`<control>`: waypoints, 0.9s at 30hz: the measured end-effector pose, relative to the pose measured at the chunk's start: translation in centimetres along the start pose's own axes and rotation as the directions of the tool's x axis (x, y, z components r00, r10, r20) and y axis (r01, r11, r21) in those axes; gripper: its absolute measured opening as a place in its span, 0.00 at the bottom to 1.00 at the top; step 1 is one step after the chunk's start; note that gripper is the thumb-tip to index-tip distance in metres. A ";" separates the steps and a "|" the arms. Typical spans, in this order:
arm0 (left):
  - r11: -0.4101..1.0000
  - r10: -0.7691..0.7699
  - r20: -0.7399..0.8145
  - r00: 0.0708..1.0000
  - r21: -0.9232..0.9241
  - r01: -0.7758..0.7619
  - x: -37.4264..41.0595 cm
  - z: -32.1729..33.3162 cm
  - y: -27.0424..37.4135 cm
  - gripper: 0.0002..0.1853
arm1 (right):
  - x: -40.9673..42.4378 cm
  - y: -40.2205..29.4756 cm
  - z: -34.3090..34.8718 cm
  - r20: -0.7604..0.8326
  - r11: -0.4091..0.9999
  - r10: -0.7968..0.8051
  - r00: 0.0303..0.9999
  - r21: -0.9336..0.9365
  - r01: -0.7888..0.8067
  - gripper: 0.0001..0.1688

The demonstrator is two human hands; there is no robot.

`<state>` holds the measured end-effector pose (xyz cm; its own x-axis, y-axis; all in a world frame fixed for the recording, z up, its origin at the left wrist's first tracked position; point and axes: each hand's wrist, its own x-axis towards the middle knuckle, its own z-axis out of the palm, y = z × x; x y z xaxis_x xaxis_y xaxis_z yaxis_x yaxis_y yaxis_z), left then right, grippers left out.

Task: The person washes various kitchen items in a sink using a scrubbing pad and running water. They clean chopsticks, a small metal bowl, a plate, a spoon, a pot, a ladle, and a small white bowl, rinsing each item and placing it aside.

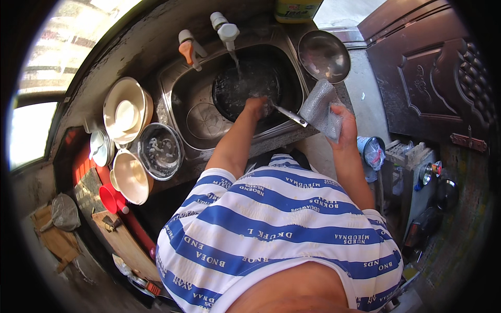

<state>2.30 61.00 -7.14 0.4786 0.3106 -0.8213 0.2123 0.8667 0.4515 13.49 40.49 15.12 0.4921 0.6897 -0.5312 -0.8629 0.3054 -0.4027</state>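
In the steel sink [179,84] sits a wide black pan [238,92] that holds water. My left hand [256,106] reaches into the pan, with its fingers partly hidden at the near end of a metal-handled utensil [291,115]. That handle slants out over the sink's right rim; its head is hidden, and I cannot tell whether my hand grips it. Right of the sink, my right hand [345,125] holds a folded silvery sheet with a bubbled texture [323,109]. The sheet hangs close to the handle's end. Water runs from a white tap [227,33] into the pan.
A second tap with an orange lever [187,51] stands to the left. On the right lies a metal bowl [324,56], below a yellow container [297,11]. Cream basins [127,84], a soapy metal bowl [160,150], stacked dishes [101,146] and a red dipper [111,197] crowd the left.
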 end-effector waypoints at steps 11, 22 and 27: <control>0.766 -0.288 0.352 0.891 -0.473 0.435 -11.1 -5.2 5.2 0.03 | 1.7 1.5 2.5 0.118 0.990 0.026 0.993 0.133 -0.042 0.18; -0.238 0.647 0.145 0.749 0.971 0.017 -23.0 -10.8 0.8 0.28 | 5.3 5.3 5.1 0.101 0.969 0.185 0.978 -0.184 -0.164 0.13; -0.293 0.746 0.161 0.647 0.951 0.102 -26.9 -10.7 0.1 0.30 | 6.4 6.0 4.5 0.052 0.984 0.094 0.994 -0.156 -0.085 0.12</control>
<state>-19.63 56.85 11.25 0.6047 0.7843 -0.1385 0.7964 -0.5936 0.1156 10.96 49.70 12.61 0.4025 0.7482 -0.5274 -0.8728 0.1401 -0.4675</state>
